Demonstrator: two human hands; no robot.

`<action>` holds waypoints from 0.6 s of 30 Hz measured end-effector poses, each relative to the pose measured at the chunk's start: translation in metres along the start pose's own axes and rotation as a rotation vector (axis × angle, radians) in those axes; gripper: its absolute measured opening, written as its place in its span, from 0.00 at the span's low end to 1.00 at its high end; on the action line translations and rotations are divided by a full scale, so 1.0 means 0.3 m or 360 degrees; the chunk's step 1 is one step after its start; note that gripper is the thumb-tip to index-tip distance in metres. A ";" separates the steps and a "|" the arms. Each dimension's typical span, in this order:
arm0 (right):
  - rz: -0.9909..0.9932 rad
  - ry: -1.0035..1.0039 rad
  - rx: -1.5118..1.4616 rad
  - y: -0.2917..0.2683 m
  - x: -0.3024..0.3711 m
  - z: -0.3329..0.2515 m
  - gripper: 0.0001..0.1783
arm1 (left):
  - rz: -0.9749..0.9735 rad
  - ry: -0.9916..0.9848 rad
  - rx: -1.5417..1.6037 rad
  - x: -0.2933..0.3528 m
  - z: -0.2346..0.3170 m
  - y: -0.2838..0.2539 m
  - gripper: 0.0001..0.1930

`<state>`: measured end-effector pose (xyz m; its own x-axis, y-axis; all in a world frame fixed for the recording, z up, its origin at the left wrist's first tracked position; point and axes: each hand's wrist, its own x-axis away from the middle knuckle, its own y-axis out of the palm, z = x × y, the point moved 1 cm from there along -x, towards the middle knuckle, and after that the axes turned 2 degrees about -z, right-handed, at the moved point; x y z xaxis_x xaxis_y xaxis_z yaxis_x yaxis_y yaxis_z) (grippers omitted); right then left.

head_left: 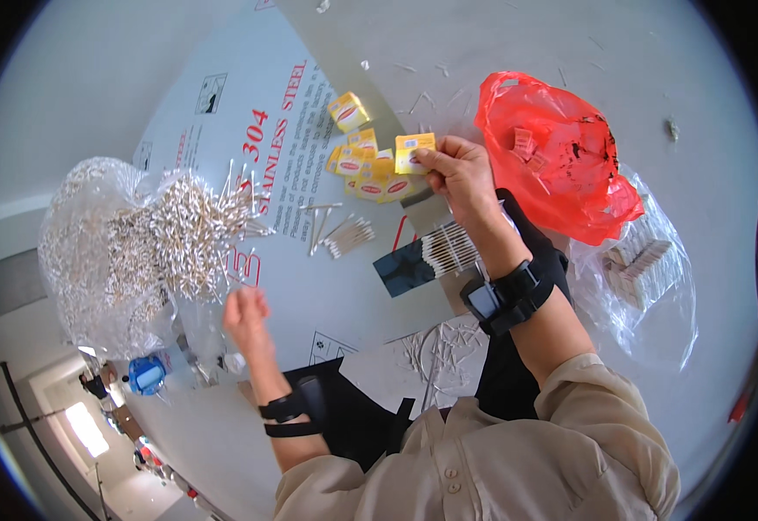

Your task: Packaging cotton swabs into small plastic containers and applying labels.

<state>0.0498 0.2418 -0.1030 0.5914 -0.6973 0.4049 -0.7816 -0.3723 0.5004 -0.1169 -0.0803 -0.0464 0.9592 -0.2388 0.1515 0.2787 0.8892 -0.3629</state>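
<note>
My right hand [464,178] pinches a small yellow box [410,154] between thumb and fingers, just above a loose pile of similar yellow boxes [363,167]. My left hand [247,317] is smeared by motion, its fingers seemingly curled; whether anything is in them I cannot make out. It is nearest a big heap of cotton swabs [197,217] spilling from a clear plastic bag [75,217]. Between the hands lies a small bunch of cotton swabs [349,236]. More swabs rest in a row on a dark flat piece [401,267] under my right forearm.
A red plastic bag [553,156] lies right of my right hand, with a clear bag [648,269] of packed white bundles beside it. Scattered swabs [448,347] lie close to my body. A blue container [146,375] stands at lower left. Printed film covers the metal sheet [223,113].
</note>
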 end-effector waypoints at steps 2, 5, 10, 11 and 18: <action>-0.0042 -0.0029 0.0000 -0.001 0.005 -0.006 0.05 | -0.0323 0.0044 0.0131 0.003 0.089 0.245 0.11; -0.0130 -0.0039 0.0004 0.009 0.005 -0.009 0.04 | -0.0738 0.0105 0.0075 0.015 0.183 0.539 0.12; -0.0148 -0.0044 0.0038 0.019 0.006 -0.008 0.04 | -0.1076 -0.0252 0.0170 -0.001 0.244 0.743 0.06; -0.0138 -0.0050 0.0033 0.016 0.003 -0.008 0.04 | -0.0936 -0.0247 0.0261 0.009 0.258 0.764 0.06; 0.0032 -0.0061 0.0085 -0.002 -0.016 0.011 0.04 | -0.0865 -0.0310 0.0216 -0.046 0.260 0.772 0.08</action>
<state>0.0466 0.2433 -0.1078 0.5684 -0.7275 0.3843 -0.8032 -0.3894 0.4507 -0.0694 0.1593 -0.0607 0.6506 -0.6093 0.4534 0.7065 0.7046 -0.0669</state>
